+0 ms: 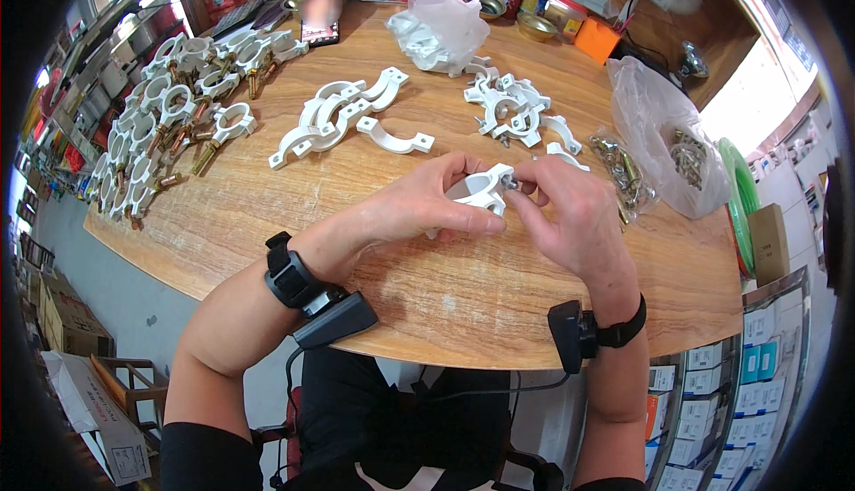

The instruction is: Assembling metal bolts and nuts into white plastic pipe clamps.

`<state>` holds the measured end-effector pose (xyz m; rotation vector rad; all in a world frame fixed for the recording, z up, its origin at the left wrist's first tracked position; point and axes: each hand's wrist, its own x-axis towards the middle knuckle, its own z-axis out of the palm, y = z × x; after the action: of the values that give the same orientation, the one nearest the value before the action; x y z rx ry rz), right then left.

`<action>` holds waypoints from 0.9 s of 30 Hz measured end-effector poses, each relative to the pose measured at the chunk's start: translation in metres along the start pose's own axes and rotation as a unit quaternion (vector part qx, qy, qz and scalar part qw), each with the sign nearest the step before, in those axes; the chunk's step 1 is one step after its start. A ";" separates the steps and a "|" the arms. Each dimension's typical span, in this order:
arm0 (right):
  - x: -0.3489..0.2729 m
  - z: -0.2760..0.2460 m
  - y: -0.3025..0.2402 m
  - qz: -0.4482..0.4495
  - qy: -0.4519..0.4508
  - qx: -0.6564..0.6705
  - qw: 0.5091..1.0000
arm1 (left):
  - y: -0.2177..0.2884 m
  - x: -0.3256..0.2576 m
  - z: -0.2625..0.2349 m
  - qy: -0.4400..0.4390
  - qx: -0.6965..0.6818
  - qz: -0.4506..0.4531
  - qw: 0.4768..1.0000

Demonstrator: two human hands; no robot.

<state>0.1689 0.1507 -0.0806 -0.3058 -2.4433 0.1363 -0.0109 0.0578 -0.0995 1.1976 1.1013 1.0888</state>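
Note:
Over the middle of the wooden table [427,299], my left hand [432,199] grips a white pipe clamp [481,190] between thumb and fingers. At the clamp's right end, the fingertips of my right hand [570,210] pinch a small metal screw [508,183]. Just beyond my hands lie loose white clamp halves, one curved half [396,138] nearest my left hand and a stacked group [334,121] behind it. Farther right sits a pile of white clamp halves with screws [512,103]. A clear bag of brass-coloured bolts [623,170] rests right of my right hand.
Many assembled clamps with bolts [178,103] spread along the table's left. A white plastic bag [438,28] stands at the back, near a phone [321,29] and an orange box [598,39]. A larger clear bag of hardware [681,148] and green coiled hose [737,197] are at right.

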 end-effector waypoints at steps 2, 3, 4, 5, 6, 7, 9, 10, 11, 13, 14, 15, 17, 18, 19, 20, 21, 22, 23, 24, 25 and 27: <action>0.000 -0.001 0.000 0.007 -0.002 -0.008 1.000 | 0.000 0.000 0.000 0.002 -0.002 0.003 1.000; 0.000 -0.001 0.001 0.000 -0.001 0.001 1.000 | 0.000 -0.001 0.000 0.004 -0.002 0.003 1.000; 0.000 -0.002 0.000 -0.003 -0.001 0.005 1.000 | -0.001 0.000 0.000 0.002 -0.003 0.006 1.000; 0.000 -0.002 0.000 -0.006 -0.003 0.007 1.000 | -0.001 0.000 0.000 -0.001 -0.003 0.008 1.000; 0.000 -0.002 0.000 -0.006 0.000 0.009 1.000 | -0.002 0.000 -0.001 -0.001 -0.005 0.007 1.000; 0.000 -0.002 0.000 -0.007 0.000 0.010 1.000 | -0.002 0.000 -0.001 -0.002 -0.005 0.013 1.000; 0.001 -0.003 -0.001 -0.007 0.000 0.008 1.000 | -0.003 0.001 0.000 0.000 -0.005 0.017 1.000; 0.002 -0.003 -0.001 -0.005 0.000 0.006 1.000 | -0.003 0.001 -0.001 -0.002 -0.003 0.019 1.000; 0.002 -0.003 -0.001 0.000 -0.002 0.001 1.000 | -0.003 0.001 -0.001 -0.003 -0.002 0.017 1.000; 0.001 -0.004 -0.002 -0.011 0.002 0.021 1.000 | -0.002 0.001 -0.001 -0.004 -0.002 0.014 1.000; 0.001 -0.004 -0.002 -0.015 0.003 0.029 0.999 | -0.002 0.000 -0.001 -0.005 -0.004 0.014 1.000; 0.001 -0.004 -0.002 -0.018 0.004 0.024 1.000 | -0.002 0.000 -0.001 -0.005 -0.006 0.014 1.000; 0.002 -0.004 -0.002 -0.024 0.002 0.014 1.000 | -0.001 0.000 -0.001 -0.005 0.001 0.011 1.000; 0.002 -0.004 -0.002 -0.020 0.003 0.009 1.000 | -0.001 0.000 -0.001 -0.004 0.004 0.006 1.000; 0.002 -0.005 -0.002 -0.013 -0.002 0.002 1.000 | -0.001 0.000 -0.001 -0.005 0.004 0.010 1.000; 0.001 -0.005 -0.002 -0.004 -0.003 -0.002 1.000 | -0.001 0.000 0.000 -0.006 0.004 0.010 1.000; 0.001 -0.005 -0.001 -0.008 -0.003 0.005 1.000 | -0.001 0.001 0.000 -0.005 0.004 0.006 1.000; 0.001 -0.005 -0.002 -0.010 0.001 0.015 1.000 | -0.001 0.001 0.000 -0.009 -0.001 0.011 1.000; 0.001 -0.005 -0.002 -0.012 0.003 0.022 1.000 | -0.001 0.000 0.000 -0.011 -0.006 0.012 1.000; 0.001 -0.004 -0.001 -0.014 0.004 0.021 1.000 | -0.001 0.000 -0.001 -0.012 -0.011 0.013 1.000; 0.001 -0.004 -0.001 -0.017 0.004 0.017 1.000 | -0.001 0.000 -0.001 -0.011 -0.006 0.013 1.000; 0.002 -0.004 -0.001 -0.017 -0.002 0.011 1.000 | -0.001 0.000 -0.001 -0.006 0.002 0.010 1.000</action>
<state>0.1701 0.1500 -0.0763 -0.2547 -2.4487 0.1484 -0.0121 0.0583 -0.1009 1.2194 1.0850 1.0929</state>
